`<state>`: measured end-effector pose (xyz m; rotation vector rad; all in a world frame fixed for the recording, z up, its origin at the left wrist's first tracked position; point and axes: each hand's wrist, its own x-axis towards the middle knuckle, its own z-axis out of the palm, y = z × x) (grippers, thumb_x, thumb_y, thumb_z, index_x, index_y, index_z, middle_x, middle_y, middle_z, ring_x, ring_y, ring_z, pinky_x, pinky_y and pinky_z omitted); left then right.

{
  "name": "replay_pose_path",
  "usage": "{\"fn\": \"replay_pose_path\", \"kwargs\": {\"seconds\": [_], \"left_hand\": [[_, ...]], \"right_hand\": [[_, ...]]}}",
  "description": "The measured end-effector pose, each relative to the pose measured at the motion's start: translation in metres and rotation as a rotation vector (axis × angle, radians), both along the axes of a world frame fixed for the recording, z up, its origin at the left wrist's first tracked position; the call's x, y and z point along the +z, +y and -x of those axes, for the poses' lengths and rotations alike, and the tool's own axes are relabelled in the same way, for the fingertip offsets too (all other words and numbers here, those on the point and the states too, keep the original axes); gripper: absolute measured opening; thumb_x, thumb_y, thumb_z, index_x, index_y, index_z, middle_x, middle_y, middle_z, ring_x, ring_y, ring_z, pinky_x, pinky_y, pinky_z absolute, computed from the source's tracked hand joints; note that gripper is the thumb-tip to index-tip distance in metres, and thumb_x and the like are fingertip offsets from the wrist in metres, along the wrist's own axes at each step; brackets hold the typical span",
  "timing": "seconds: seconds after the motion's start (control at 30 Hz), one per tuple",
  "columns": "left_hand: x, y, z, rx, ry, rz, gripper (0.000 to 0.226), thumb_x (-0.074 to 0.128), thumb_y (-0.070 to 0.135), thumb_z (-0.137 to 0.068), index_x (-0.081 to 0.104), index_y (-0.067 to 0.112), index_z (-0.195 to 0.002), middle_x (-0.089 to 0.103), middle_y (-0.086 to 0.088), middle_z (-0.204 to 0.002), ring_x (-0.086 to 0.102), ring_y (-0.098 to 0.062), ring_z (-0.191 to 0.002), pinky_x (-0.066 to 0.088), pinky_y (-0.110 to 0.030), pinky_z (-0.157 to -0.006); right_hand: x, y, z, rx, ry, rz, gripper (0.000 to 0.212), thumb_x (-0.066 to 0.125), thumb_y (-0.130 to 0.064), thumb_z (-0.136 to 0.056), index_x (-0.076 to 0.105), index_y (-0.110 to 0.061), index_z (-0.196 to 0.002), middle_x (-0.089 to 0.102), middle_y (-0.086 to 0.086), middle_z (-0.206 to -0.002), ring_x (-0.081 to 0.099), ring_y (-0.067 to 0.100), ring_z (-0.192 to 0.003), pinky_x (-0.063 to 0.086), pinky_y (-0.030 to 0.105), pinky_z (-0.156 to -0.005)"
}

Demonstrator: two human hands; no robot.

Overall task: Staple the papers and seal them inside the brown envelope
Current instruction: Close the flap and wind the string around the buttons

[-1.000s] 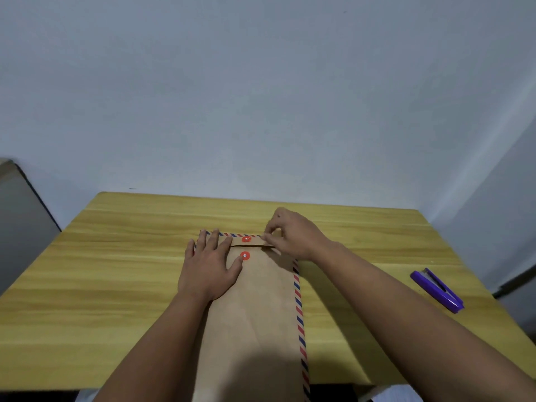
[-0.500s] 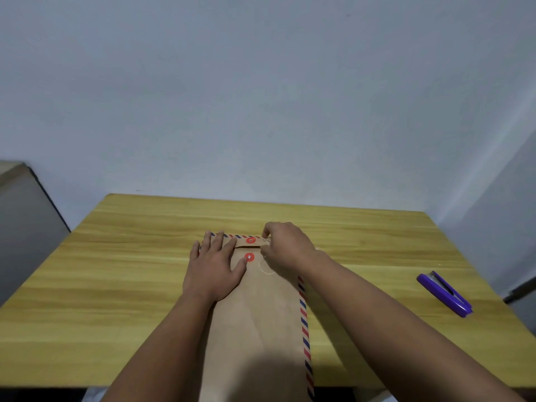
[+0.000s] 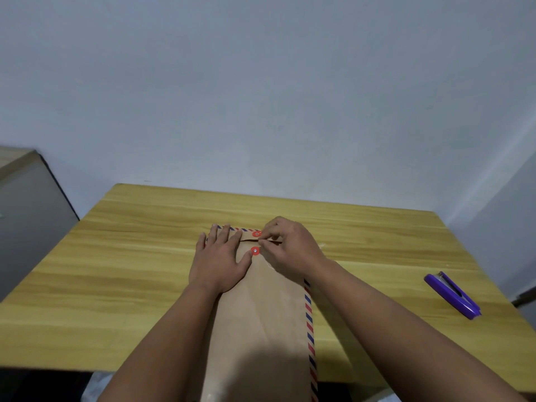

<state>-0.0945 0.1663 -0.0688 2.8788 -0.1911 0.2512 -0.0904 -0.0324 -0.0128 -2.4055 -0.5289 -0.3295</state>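
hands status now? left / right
Left hand: open, pressing flat on the brown envelope.
Right hand: fingers pinched by the red discs, apparently on the closure string; string barely visible.

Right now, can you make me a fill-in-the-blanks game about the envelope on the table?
1. The envelope has two round ____ buttons.
2. The left hand lies ____ on the envelope.
3. The stapler is ____ in colour.
4. The right hand pinches a thin ____ by the buttons.

Missing words: red; flat; purple; string

A wood table (image 3: 145, 256) is standing by a blue wall (image 3: 261, 97). A grey box (image 3: 26, 216) is sitting left.
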Motion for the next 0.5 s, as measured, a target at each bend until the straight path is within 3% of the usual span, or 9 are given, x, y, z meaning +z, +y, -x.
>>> {"fn": "replay_pose_path", "kwargs": {"seconds": [0.13, 0.23, 0.37, 0.43, 0.5], "left_hand": [[0.001, 0.0, 0.001, 0.0, -0.002, 0.001, 0.081, 0.016, 0.074, -0.091, 0.034, 0.03, -0.157, 0.025, -0.003, -0.169, 0.01, -0.028, -0.158, 0.01, -0.051, -0.127], [0.0, 0.0, 0.0, 0.001, -0.002, -0.01, 0.079, 0.02, 0.072, -0.092, 0.035, 0.03, -0.157, 0.026, -0.003, -0.169, 0.011, -0.028, -0.158, 0.011, -0.051, -0.127], [0.0, 0.0, 0.0, -0.001, -0.007, -0.003, 0.077, 0.023, 0.072, -0.093, 0.037, 0.03, -0.157, 0.028, -0.004, -0.168, 0.013, -0.028, -0.158, 0.011, -0.051, -0.126], [0.0, 0.0, 0.0, 0.001, -0.006, -0.005, 0.077, 0.022, 0.072, -0.094, 0.036, 0.03, -0.157, 0.028, -0.004, -0.168, 0.013, -0.028, -0.158, 0.011, -0.051, -0.126], [0.0, 0.0, 0.001, 0.002, -0.002, -0.001, 0.077, 0.023, 0.073, -0.094, 0.036, 0.03, -0.157, 0.027, -0.004, -0.168, 0.012, -0.028, -0.158, 0.011, -0.051, -0.127]], "right_hand": [[-0.003, 0.001, 0.003, 0.054, 0.163, -0.181, 0.005, 0.079, -0.025, -0.083, 0.083, -0.023, -0.084, 0.079, -0.014, -0.096, 0.074, 0.007, -0.092, 0.06, 0.04, -0.084], [-0.004, -0.001, 0.007, 0.083, 0.252, -0.232, 0.005, 0.078, -0.023, -0.083, 0.083, -0.022, -0.082, 0.08, -0.006, -0.085, 0.075, 0.016, -0.08, 0.061, 0.043, -0.077], [0.001, -0.003, 0.01, 0.076, 0.344, -0.313, 0.011, 0.076, -0.011, -0.087, 0.073, -0.014, -0.077, 0.075, 0.009, -0.069, 0.073, 0.014, -0.064, 0.064, 0.043, -0.07], [0.002, -0.004, 0.01, 0.059, 0.41, -0.326, 0.012, 0.073, -0.009, -0.091, 0.068, -0.005, -0.081, 0.061, 0.005, -0.055, 0.056, 0.009, -0.048, 0.055, 0.032, -0.059], [0.003, -0.006, 0.008, 0.024, 0.419, -0.28, 0.014, 0.074, -0.014, -0.092, 0.068, -0.005, -0.082, 0.046, -0.003, -0.054, 0.036, 0.009, -0.048, 0.033, 0.028, -0.054]]}}
